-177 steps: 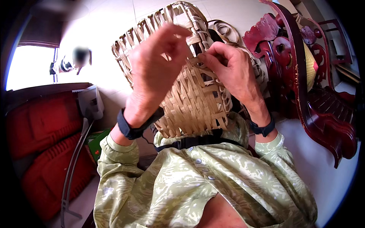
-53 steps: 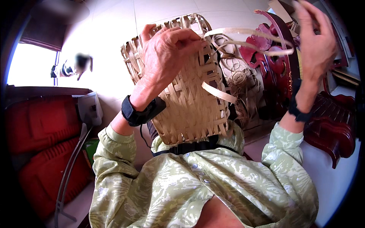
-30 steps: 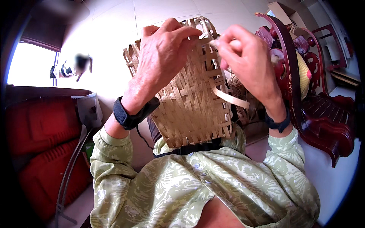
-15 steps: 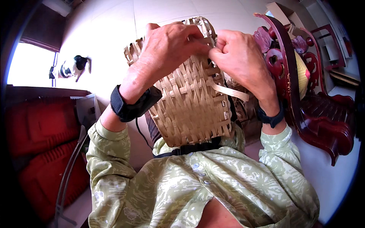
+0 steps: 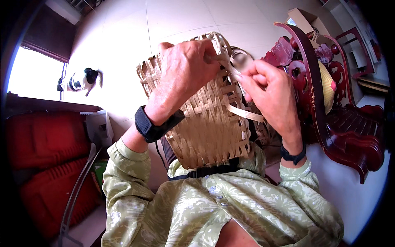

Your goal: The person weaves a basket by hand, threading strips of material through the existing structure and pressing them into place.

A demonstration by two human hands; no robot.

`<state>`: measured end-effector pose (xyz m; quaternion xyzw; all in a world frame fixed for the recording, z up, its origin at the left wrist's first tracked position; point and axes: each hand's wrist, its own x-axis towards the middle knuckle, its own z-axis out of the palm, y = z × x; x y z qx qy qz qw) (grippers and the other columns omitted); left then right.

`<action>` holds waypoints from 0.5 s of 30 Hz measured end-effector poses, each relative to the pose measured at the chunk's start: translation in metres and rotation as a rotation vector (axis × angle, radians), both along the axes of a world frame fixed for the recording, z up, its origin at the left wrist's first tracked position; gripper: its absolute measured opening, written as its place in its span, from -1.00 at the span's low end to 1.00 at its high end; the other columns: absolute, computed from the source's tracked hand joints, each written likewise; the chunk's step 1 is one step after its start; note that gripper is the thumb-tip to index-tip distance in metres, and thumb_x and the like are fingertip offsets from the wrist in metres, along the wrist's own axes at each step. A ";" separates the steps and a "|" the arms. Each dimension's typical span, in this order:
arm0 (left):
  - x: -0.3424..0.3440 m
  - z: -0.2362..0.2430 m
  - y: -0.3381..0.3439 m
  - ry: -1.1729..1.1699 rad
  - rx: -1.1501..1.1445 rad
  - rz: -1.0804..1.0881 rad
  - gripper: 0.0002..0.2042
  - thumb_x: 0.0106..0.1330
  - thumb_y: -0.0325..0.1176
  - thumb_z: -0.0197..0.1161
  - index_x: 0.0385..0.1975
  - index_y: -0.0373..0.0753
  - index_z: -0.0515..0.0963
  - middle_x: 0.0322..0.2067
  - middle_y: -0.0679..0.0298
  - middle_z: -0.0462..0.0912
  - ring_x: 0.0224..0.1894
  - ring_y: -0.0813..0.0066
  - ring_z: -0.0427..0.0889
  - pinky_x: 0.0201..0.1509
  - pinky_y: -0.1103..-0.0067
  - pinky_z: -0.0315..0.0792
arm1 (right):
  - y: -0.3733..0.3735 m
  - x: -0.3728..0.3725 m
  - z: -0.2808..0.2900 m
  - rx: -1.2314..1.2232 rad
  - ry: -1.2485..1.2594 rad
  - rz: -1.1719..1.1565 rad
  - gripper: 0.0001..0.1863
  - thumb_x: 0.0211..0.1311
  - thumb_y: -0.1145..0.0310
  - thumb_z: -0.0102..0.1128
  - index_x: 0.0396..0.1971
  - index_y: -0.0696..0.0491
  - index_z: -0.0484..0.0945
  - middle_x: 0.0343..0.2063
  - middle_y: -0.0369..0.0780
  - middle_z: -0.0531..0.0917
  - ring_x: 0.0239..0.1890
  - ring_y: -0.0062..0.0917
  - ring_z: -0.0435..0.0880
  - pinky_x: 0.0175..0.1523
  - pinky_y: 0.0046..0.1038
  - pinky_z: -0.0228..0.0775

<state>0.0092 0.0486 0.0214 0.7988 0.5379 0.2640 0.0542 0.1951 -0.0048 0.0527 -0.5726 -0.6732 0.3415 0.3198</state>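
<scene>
Weaving is apparently underway: at the upper right of the woven basket, before the patterned shirt, a pale strip is pinched by the right hand; the curled left hand's hold is obscured. Tension seems required next.

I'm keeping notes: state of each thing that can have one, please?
Tan woven basket, gaps along right edge
Flat pale strip, end loose
Bare left hand, curled
Bare right hand, pinching another strip
Black-and-white dog, standing
Carved dark red wooden chair, edge chipped
</scene>
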 end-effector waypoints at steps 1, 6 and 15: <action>0.001 -0.004 0.003 -0.093 -0.082 -0.001 -0.84 0.02 -0.25 0.33 -0.47 -0.17 0.63 -0.60 0.35 0.67 -0.53 0.42 0.65 -0.12 0.44 0.38 | -0.003 0.004 -0.001 0.036 -0.034 -0.022 -0.84 0.23 0.40 0.24 -0.46 0.16 0.52 -0.66 -0.20 0.65 -0.64 -0.58 0.63 -0.53 -0.50 0.36; 0.012 -0.002 0.003 0.024 -0.016 0.064 -0.88 0.06 -0.29 0.33 -0.50 -0.18 0.60 -0.63 0.36 0.65 -0.55 0.39 0.62 -0.06 0.38 0.24 | 0.012 -0.007 -0.014 0.125 -0.068 -0.019 -0.85 0.17 0.40 0.23 -0.51 0.15 0.52 -0.69 -0.17 0.62 -0.65 -0.43 0.63 -0.50 -0.40 0.40; 0.011 -0.017 -0.001 0.058 0.093 0.086 -0.81 0.09 -0.27 0.39 -0.42 -0.20 0.56 -0.51 0.34 0.67 -0.42 0.40 0.63 -0.01 0.32 0.22 | 0.034 0.012 -0.006 -0.061 -0.161 0.256 -0.72 0.29 0.29 0.19 -0.50 0.20 0.57 -0.71 -0.25 0.59 -0.64 -0.61 0.56 -0.48 -0.44 0.40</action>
